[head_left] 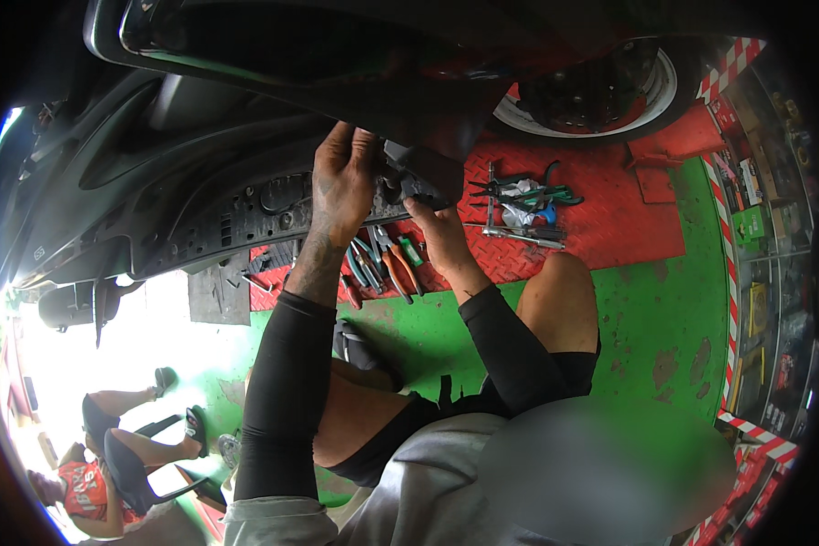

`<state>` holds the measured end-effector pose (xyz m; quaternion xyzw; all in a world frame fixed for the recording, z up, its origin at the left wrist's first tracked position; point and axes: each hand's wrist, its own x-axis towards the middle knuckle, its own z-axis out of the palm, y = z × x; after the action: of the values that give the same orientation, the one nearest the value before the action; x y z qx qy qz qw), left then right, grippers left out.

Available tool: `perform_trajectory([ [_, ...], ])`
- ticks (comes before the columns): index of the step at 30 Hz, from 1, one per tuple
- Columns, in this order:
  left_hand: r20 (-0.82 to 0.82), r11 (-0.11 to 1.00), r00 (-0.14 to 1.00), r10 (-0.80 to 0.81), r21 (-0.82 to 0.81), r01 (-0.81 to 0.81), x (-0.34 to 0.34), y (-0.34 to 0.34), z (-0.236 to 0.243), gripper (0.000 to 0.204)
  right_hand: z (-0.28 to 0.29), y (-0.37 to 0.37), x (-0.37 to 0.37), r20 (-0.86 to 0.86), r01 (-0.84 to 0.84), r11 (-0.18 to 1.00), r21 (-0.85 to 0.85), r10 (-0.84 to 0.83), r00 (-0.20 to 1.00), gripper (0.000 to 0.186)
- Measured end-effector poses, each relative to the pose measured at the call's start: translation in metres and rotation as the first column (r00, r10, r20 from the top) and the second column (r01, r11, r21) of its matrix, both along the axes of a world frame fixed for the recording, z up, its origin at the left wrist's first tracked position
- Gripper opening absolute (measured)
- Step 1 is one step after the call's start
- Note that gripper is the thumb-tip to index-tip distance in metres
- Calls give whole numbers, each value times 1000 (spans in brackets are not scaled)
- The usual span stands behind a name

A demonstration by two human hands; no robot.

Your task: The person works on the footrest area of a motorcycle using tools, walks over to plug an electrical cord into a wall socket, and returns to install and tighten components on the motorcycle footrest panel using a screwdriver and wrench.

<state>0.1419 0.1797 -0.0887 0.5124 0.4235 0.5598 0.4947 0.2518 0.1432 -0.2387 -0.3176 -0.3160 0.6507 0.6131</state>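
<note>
Under the dark underside of a black vehicle body [136, 182], my left hand [344, 177] grips the edge of a black plastic panel [460, 109], its fingertips partly hidden. Below and right of it, my right hand [432, 227] has its thumb at a smaller dark plastic piece [428, 173] and its fingers curled, partly out of sight. Just beneath my hands, pliers with orange handles [400, 268] and other tools lie on a red textured mat [610, 227]. More pliers [528, 196] and metal tools lie to the right of my right hand.
A wheel [582, 123] stands at the upper right. A glass-fronted case with packaged goods [755, 300] lines the right side behind striped tape. At the lower left, another person [86, 496] sits back on the green floor [655, 337] area. My bent knee [560, 300] is beside my right arm.
</note>
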Motion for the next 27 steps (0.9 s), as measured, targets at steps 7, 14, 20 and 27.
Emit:
perform_trajectory([
  [7, -455, 983, 890, 11, 168, 75, -13, -11, -2, 29, 0, 1, 0, -17, 28, 999, 37, -28, 999, 37],
  [14, -75, 995, 996, -56, -90, 49, -10, -8, 12, 25, -3, 1, 1, -18, -8, 1000, 16, 9, 1000, 38],
  [20, -139, 999, 990, -21, 30, 25, 1, -5, 11, 22, 2, 0, 3, 19, -8, 998, 58, 7, 1000, 40],
  [27, -295, 985, 946, -135, 67, 161, -15, -16, 9, 23, 4, 0, -2, 5, 80, 994, 71, -80, 997, 33],
])
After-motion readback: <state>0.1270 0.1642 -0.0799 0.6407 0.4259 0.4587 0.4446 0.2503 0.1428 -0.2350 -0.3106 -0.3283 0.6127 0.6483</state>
